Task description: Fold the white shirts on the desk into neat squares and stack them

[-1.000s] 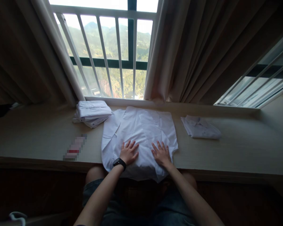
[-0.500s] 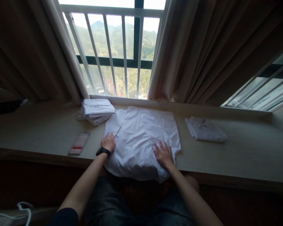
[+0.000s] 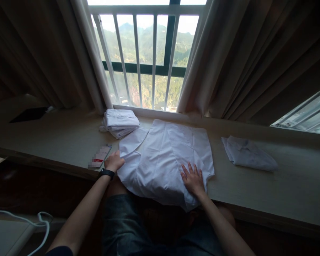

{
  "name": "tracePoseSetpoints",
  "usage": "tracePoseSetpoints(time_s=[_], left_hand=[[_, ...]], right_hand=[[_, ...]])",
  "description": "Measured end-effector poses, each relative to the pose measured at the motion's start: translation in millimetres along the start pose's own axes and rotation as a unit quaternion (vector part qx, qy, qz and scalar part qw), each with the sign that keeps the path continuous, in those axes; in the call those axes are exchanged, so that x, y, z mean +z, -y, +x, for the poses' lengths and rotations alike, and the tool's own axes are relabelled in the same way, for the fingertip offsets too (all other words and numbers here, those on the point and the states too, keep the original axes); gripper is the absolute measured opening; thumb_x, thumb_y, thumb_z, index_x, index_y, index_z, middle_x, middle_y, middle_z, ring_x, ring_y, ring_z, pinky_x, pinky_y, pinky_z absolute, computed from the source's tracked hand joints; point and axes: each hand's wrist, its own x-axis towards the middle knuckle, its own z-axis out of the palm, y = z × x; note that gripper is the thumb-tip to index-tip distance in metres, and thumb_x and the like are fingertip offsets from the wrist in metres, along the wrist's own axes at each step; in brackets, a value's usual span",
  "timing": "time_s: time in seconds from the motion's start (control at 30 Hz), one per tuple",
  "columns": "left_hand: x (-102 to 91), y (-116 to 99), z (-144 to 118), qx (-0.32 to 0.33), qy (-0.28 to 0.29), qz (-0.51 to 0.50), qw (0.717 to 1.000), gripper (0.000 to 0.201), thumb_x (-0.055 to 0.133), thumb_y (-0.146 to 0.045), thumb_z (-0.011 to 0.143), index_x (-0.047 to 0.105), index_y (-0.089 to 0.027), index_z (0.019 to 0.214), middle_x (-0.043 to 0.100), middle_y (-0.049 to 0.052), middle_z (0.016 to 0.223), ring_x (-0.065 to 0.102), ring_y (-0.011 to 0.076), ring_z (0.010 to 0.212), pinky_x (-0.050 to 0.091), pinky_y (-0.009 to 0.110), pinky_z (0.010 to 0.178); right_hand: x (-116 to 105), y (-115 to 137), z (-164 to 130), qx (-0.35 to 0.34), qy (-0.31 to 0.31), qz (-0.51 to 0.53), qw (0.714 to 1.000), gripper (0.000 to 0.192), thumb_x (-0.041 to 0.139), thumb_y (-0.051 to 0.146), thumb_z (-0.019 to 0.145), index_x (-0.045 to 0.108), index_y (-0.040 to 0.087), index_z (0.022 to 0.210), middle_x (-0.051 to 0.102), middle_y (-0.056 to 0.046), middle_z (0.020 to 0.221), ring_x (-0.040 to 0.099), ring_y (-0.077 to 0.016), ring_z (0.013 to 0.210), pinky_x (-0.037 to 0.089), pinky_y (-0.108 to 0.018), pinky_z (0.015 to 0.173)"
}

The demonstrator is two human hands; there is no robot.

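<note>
A white shirt (image 3: 160,163) lies spread on the ledge in front of me, its lower edge hanging over the front. My left hand (image 3: 114,161), a dark watch on the wrist, is closed on the shirt's left side by the sleeve; its fingertips are partly hidden. My right hand (image 3: 193,179) rests flat on the right half of the cloth, fingers spread. Creases run across the fabric. Just left of my left hand lies a phone (image 3: 101,155), partly blurred out.
Folded white clothes (image 3: 122,120) are stacked behind the shirt to the left. Another folded white shirt (image 3: 249,154) lies to the right on the wooden ledge (image 3: 296,185). A barred window and curtains (image 3: 218,64) stand behind. A white cable (image 3: 44,222) is at lower left.
My left hand has moved left, drawing the sleeve outward and opening a gap beside the shirt body. My right hand stays flat on the cloth. The view has shifted left.
</note>
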Motion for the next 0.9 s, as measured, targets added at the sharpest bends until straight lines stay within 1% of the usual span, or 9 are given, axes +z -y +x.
tracePoseSetpoints(time_s=[0.2,0.3,0.43,0.57,0.67,0.73,0.77,0.83,0.9], left_hand=[[-4.0,-53.2,16.6,0.122,-0.043,0.031,0.991,0.039,0.052,-0.028,0.087,0.065,-0.016,0.121,0.066,0.019,0.122,0.057,0.0325,0.117,0.043,0.043,0.097],[-12.7,-68.0,34.1,0.081,-0.032,0.027,0.996,0.034,0.044,-0.029,0.092,0.072,-0.011,0.099,0.071,0.02,0.097,0.065,0.0313,0.096,0.047,0.041,0.084],[-39.2,-65.4,46.2,0.014,-0.071,0.024,0.997,0.044,0.033,-0.035,0.098,0.07,-0.013,0.107,0.071,0.018,0.099,0.065,0.0298,0.088,0.046,0.039,0.076],[-70.1,-68.2,28.6,0.045,-0.158,-0.003,0.986,0.039,0.036,-0.038,0.098,0.068,-0.017,0.105,0.071,0.013,0.103,0.064,0.0251,0.089,0.043,0.034,0.078],[-83.1,-86.6,-3.3,0.124,-0.196,-0.033,0.972,0.034,0.04,-0.038,0.098,0.066,-0.018,0.105,0.07,0.011,0.104,0.064,0.0239,0.091,0.041,0.031,0.077],[-85.3,-103.3,-30.1,0.165,-0.195,-0.041,0.966,0.033,0.042,-0.039,0.098,0.065,-0.018,0.108,0.07,0.011,0.107,0.064,0.0241,0.09,0.041,0.031,0.074],[-84.5,-111.6,-44.2,0.183,-0.189,-0.043,0.964,0.032,0.043,-0.038,0.098,0.065,-0.018,0.109,0.069,0.011,0.109,0.064,0.0238,0.088,0.04,0.031,0.072],[-79.8,-125.8,-72.0,0.219,-0.177,-0.046,0.958,0.03,0.044,-0.035,0.098,0.064,-0.018,0.111,0.069,0.01,0.112,0.065,0.0225,0.085,0.04,0.03,0.068],[-71.4,-134.8,-96.7,0.256,-0.17,-0.055,0.95,0.028,0.043,-0.032,0.099,0.064,-0.019,0.112,0.069,0.01,0.112,0.065,0.0213,0.083,0.042,0.03,0.067]], right_hand=[[-1.8,0.6,1.3,0.006,0.013,0.015,1.0,0.056,0.029,0.054,0.101,0.029,0.04,0.156,0.018,-0.001,0.166,0.013,-0.0331,0.152,0.012,-0.059,0.119],[-1.6,1.0,2.5,0.007,0.014,0.021,1.0,0.057,0.028,0.055,0.101,0.028,0.041,0.156,0.018,-0.001,0.166,0.012,-0.0325,0.153,0.011,-0.059,0.119],[-0.8,-1.4,2.3,0.005,0.005,0.033,0.999,0.056,0.031,0.054,0.101,0.031,0.041,0.155,0.02,0.0,0.166,0.014,-0.0326,0.152,0.011,-0.059,0.119],[-7.0,-1.6,2.5,0.022,-0.03,0.098,0.994,0.059,0.042,0.051,0.097,0.041,0.033,0.152,0.028,-0.004,0.163,0.015,-0.0344,0.152,0.012,-0.058,0.12],[-20.2,18.8,8.4,0.043,-0.083,0.265,0.96,0.06,0.049,0.05,0.091,0.056,0.018,0.142,0.044,-0.014,0.152,0.028,-0.0344,0.147,0.021,-0.052,0.12],[-32.1,47.7,16.9,0.077,-0.025,0.456,0.886,0.054,0.048,0.054,0.09,0.067,0.016,0.123,0.062,-0.018,0.131,0.051,-0.0325,0.13,0.038,-0.048,0.11],[-38.2,65.5,22.5,0.101,0.049,0.56,0.82,0.053,0.045,0.058,0.09,0.069,0.016,0.112,0.068,-0.018,0.118,0.06,-0.0308,0.117,0.046,-0.046,0.101],[-49.9,102.7,35.5,0.13,0.229,0.736,0.624,0.061,0.037,0.066,0.092,0.067,0.015,0.104,0.071,-0.017,0.103,0.068,-0.0272,0.097,0.054,-0.041,0.084],[-60.8,135.4,49.4,0.125,0.328,0.832,0.43,0.069,0.026,0.072,0.094,0.065,0.015,0.102,0.071,-0.014,0.095,0.07,-0.0233,0.086,0.056,-0.037,0.076]])
